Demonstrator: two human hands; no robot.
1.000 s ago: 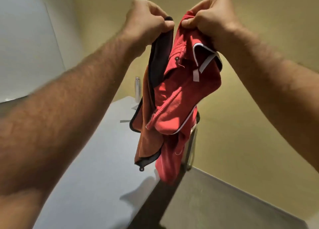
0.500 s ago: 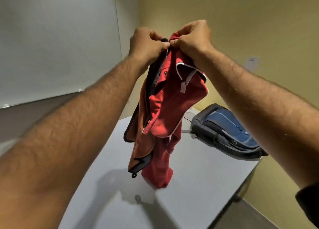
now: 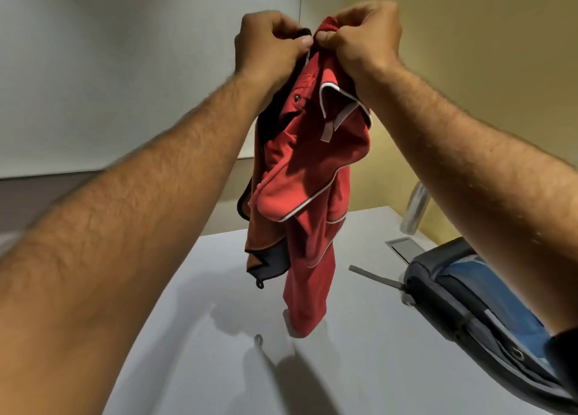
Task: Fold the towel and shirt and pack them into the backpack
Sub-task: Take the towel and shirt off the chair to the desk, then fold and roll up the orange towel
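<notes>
A red shirt (image 3: 309, 177) with white piping hangs bunched in the air above the grey table (image 3: 359, 367), its lowest end just touching the tabletop. An orange towel (image 3: 259, 236) with a dark edge hangs against its left side. My left hand (image 3: 269, 44) pinches the dark edge at the top. My right hand (image 3: 364, 37) grips the red shirt's top right beside it. Both hands touch each other. A blue and dark grey backpack (image 3: 478, 295) lies on the table at the right, partly hidden by my right forearm.
A metal bottle (image 3: 416, 208) stands at the table's far right corner. A flat grey plate (image 3: 405, 247) is set into the tabletop near it. A grey strap (image 3: 373, 277) lies beside the backpack. Walls close in behind and on the right.
The view has swung down and to the right, so the table, the bottle and the backpack now sit lower right. Both hands keep the same hold on the hanging cloth.
</notes>
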